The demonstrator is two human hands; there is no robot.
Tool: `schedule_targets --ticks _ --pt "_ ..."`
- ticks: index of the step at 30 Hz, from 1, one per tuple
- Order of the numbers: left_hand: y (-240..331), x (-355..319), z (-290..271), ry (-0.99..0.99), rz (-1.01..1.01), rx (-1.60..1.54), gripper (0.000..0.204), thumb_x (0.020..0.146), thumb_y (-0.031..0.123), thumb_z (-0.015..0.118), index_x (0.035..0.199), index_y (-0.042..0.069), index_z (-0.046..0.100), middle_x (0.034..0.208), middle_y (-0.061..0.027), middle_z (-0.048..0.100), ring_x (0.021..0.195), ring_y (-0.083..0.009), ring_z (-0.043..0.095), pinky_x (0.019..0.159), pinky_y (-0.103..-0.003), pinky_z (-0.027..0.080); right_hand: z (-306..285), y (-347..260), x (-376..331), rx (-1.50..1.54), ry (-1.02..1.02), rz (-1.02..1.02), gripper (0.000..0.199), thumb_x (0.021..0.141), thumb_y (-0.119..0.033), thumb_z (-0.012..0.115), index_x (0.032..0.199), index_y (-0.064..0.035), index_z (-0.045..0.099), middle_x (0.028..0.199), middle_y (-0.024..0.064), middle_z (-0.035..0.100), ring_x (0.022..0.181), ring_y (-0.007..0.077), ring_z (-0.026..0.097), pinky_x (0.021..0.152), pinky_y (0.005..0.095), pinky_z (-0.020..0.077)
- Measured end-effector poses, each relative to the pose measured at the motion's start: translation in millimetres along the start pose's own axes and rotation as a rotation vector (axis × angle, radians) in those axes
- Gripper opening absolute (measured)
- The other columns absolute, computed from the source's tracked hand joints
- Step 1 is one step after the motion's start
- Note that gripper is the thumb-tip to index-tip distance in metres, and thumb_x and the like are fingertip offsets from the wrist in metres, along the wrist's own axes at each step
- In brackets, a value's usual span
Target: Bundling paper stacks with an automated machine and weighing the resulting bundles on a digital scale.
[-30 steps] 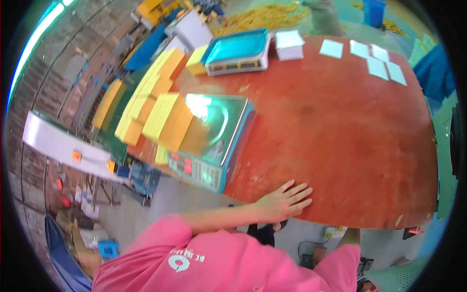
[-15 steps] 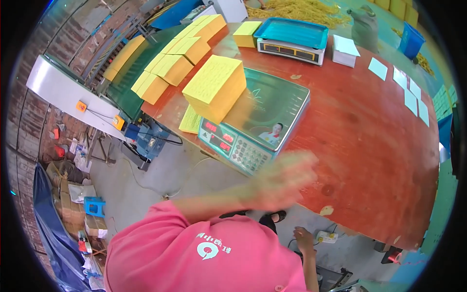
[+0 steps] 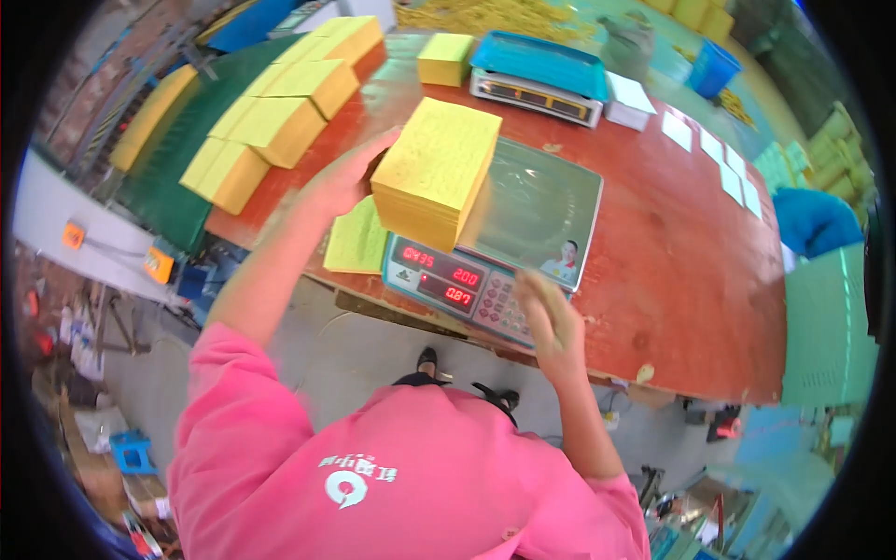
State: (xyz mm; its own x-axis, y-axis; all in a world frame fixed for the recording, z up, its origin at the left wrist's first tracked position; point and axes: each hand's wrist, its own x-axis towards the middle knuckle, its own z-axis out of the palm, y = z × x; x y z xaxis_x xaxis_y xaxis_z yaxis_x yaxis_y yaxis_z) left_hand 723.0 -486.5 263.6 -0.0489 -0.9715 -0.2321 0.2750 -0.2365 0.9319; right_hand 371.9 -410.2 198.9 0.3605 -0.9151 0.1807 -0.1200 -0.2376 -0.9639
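A thick stack of yellow paper [image 3: 435, 168] rests on the left part of the digital scale [image 3: 551, 210]. My left hand [image 3: 359, 173] is at the left side of this stack, its fingers stretched out along the side and partly hidden. Whether it touches the paper I cannot tell. My right hand [image 3: 553, 322] hovers over the right end of the scale's keypad, fingers extended and slightly blurred, holding nothing. Red digits glow on the display [image 3: 439, 275]. A low pile of yellow sheets [image 3: 357, 238] lies on the table just left of the scale.
Several yellow paper stacks [image 3: 280, 126] line the left side of the red table [image 3: 672, 289]. Toward the back are a small yellow stack [image 3: 444, 61], a second scale with a blue tray [image 3: 539, 65] and a white paper pile [image 3: 628, 101]. White sheets [image 3: 728, 168] lie at right.
My left hand has swung from the right, in front of the scale, to the stack's left side. My right hand has risen from below the table edge to the keypad. The view has shifted.
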Motion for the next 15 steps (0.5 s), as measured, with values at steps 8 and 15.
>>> schedule_targets --ticks 8,15 --pt "8 28 3 -0.204 -0.247 0.386 0.063 0.093 0.042 0.059 0.139 0.001 0.045 0.134 -0.0094 0.056 0.122 -0.0165 0.054 0.101 -0.032 0.042 69 -12 107 0.239 0.292 0.068 0.047 0.102 -0.027 0.044 0.142 -0.0009 0.043 0.140 0.0150 0.050 0.130 0.0216 0.046 0.107 0.0332 0.0353" --pt "-19 51 67 -0.176 -0.186 0.347 0.063 0.088 0.041 0.066 0.133 -0.001 0.050 0.123 -0.0117 0.062 0.108 -0.0172 0.062 0.093 -0.035 0.049 39 15 118 0.557 0.487 0.055 0.049 0.102 -0.031 0.045 0.140 -0.0003 0.045 0.142 0.0136 0.048 0.132 0.0229 0.044 0.110 0.0351 0.0332"
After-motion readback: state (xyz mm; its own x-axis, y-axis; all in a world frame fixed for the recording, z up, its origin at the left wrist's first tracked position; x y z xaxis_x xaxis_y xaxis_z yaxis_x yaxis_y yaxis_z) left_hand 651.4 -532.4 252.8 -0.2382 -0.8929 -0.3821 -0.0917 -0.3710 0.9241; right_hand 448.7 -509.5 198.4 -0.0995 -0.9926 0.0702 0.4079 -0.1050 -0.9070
